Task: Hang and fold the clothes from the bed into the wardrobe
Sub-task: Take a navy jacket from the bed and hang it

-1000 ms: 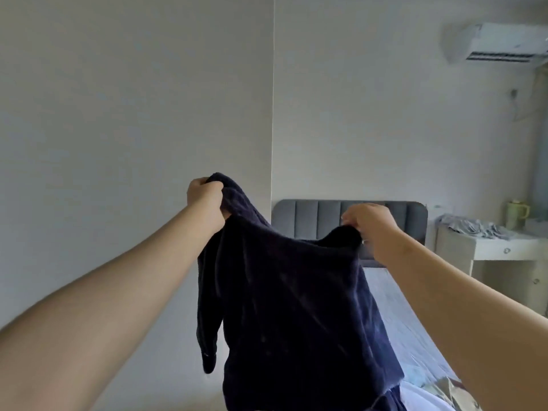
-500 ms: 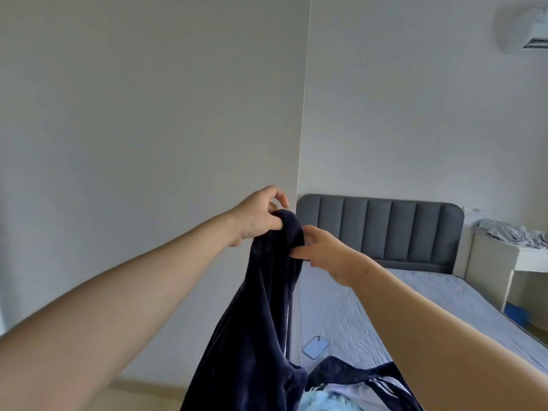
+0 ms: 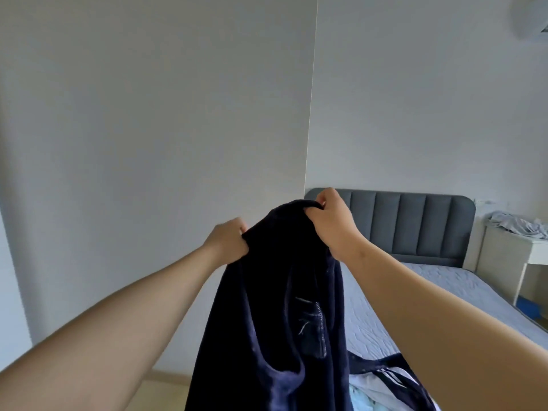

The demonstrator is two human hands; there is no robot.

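Left hand [image 3: 228, 243] and right hand [image 3: 333, 222] each grip the top edge of the dark navy garment [image 3: 281, 321], fingers curled, holding it raised, hanging over the near end of the bed [image 3: 444, 292].

At the bottom edge, dark garment [image 3: 267, 327] is cut off; clothes pile [image 3: 382, 387] is partly hidden behind it; air conditioner [image 3: 533, 22] is cropped.
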